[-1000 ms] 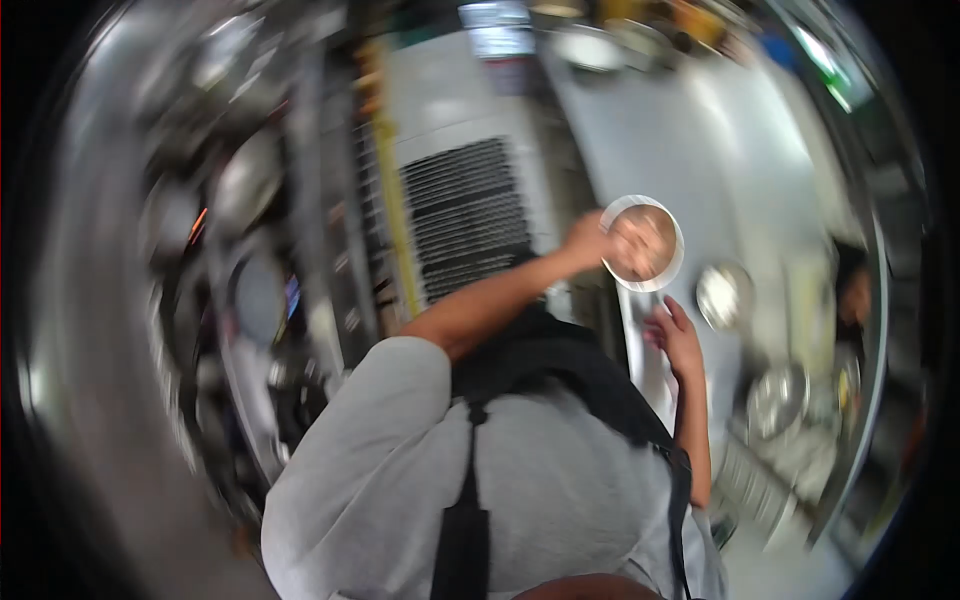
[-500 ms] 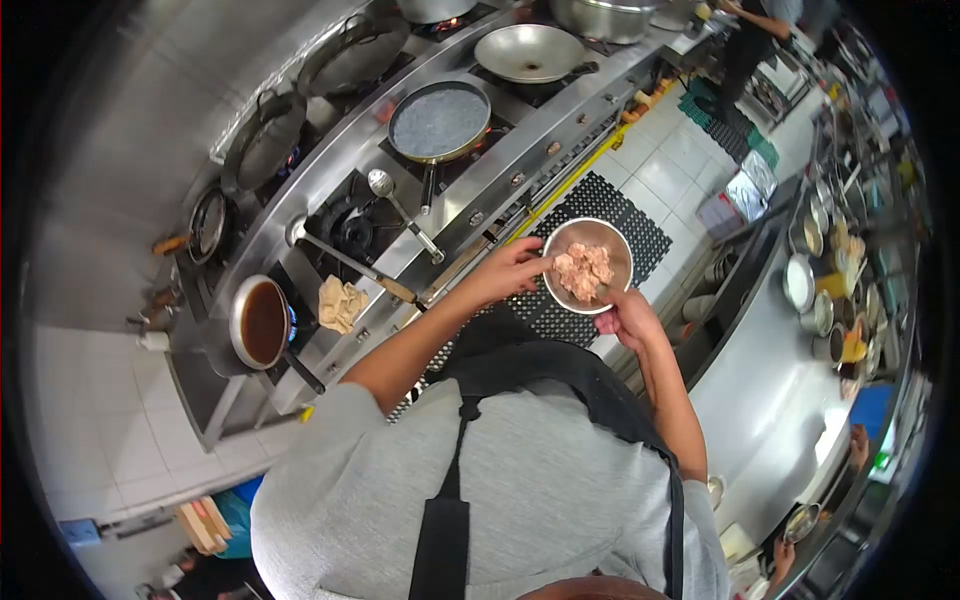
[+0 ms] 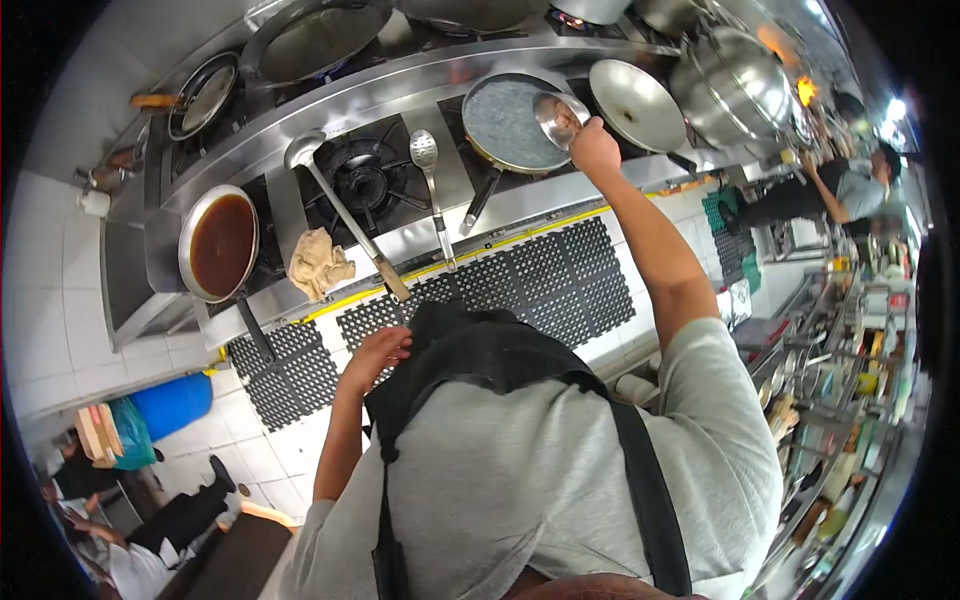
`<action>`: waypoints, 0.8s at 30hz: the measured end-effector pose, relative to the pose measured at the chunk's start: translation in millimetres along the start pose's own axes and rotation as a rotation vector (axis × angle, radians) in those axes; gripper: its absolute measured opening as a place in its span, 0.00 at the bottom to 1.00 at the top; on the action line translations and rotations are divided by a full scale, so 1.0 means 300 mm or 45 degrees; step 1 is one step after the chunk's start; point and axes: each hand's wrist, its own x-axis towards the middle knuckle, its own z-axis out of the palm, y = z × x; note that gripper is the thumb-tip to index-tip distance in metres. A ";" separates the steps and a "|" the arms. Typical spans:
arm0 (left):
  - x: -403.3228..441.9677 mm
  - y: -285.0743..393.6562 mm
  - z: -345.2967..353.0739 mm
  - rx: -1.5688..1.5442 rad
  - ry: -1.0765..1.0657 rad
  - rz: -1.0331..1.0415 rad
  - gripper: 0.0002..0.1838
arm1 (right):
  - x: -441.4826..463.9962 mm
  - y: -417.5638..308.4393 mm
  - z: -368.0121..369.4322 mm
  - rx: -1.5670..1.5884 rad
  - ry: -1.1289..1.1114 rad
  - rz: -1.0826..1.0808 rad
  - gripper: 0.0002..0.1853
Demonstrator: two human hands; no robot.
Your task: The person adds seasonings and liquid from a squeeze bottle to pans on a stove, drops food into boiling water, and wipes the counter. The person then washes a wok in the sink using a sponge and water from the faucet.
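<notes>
My right hand [image 3: 596, 150] grips the rim of a metal bowl [image 3: 546, 112], which is tilted over a frying pan [image 3: 500, 130] on the stove. Pieces of pale pink raw meat [image 3: 566, 117] show inside the bowl. The pan holds a greyish, clear-looking liquid, and its black handle points toward me. Beside my apron, at waist height, my left hand [image 3: 378, 358] hangs with loosely bent fingers and nothing visible in it. A slotted spoon [image 3: 424, 152] and a long-handled ladle [image 3: 306, 150] lie on the stove left of the pan.
A pan of brown sauce [image 3: 223, 245] stands at the left, near a crumpled cloth [image 3: 318, 262]. An empty wok [image 3: 637, 105] and a large pot [image 3: 728, 85] are at the right. Black mats [image 3: 540, 285] cover the floor. A co-worker [image 3: 840, 185] stands at the far right, near flames.
I have turned toward the stove. My right hand has carried the bowl over the pan and tipped it. My left hand has let go of the bowl and dropped to my side.
</notes>
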 end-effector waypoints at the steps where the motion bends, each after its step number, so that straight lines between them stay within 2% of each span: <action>1: 0.010 -0.095 -0.053 -0.121 0.045 0.025 0.22 | 0.049 -0.023 0.024 -0.064 -0.035 -0.002 0.26; 2: 0.014 -0.187 -0.085 -0.235 0.084 0.051 0.22 | 0.100 -0.033 0.048 -0.129 -0.064 0.004 0.24; 4: -0.092 -0.248 -0.064 -0.079 0.346 0.189 0.22 | 0.186 -0.027 0.111 -0.156 -0.066 -0.036 0.22; 5: -0.088 -0.366 -0.089 -0.095 0.354 0.194 0.22 | 0.211 -0.037 0.122 -0.181 -0.085 -0.055 0.22; 7: -0.044 -0.652 -0.140 -0.277 0.524 0.222 0.22 | 0.202 -0.097 0.091 -0.179 -0.136 -0.078 0.19; 8: -0.084 -0.706 -0.100 -0.290 0.536 0.226 0.22 | 0.222 -0.100 0.089 -0.179 -0.138 -0.096 0.19; 9: -0.122 -0.758 -0.058 -0.556 0.602 0.129 0.22 | 0.242 -0.095 0.088 -0.200 -0.145 -0.132 0.19; 10: -0.139 -0.781 -0.025 -0.820 0.661 0.032 0.21 | 0.263 -0.084 0.089 -0.219 -0.152 -0.166 0.18; 11: -0.162 -0.820 0.016 -0.896 0.726 -0.007 0.21 | 0.302 -0.069 0.095 -0.214 -0.157 -0.178 0.18; 13: -0.233 -0.877 0.133 -0.889 0.832 -0.044 0.21 | 0.377 -0.034 0.112 -0.191 -0.055 -0.254 0.17; 16: -0.330 -0.926 0.315 -0.864 0.913 -0.106 0.21 | 0.357 -0.055 -0.060 -0.249 -0.059 -0.368 0.18; 18: -0.379 -0.938 0.430 -0.822 0.942 -0.132 0.20 | 0.387 -0.010 -0.092 -0.239 -0.025 -0.425 0.17; 20: -0.425 -0.948 0.538 -0.755 0.961 -0.141 0.20 | 0.388 0.058 -0.100 -0.103 0.138 -0.502 0.16; 21: -0.439 -0.939 0.585 -0.712 0.975 -0.135 0.20 | 0.404 0.119 -0.082 -0.078 0.111 -0.540 0.16; 23: -0.475 -0.911 0.655 -0.621 0.999 -0.125 0.20 | 0.465 0.238 0.009 0.941 -0.401 -0.111 0.11; 24: -0.488 -0.881 0.691 -0.581 1.011 -0.113 0.20 | 0.456 0.218 0.060 1.412 -0.697 0.139 0.10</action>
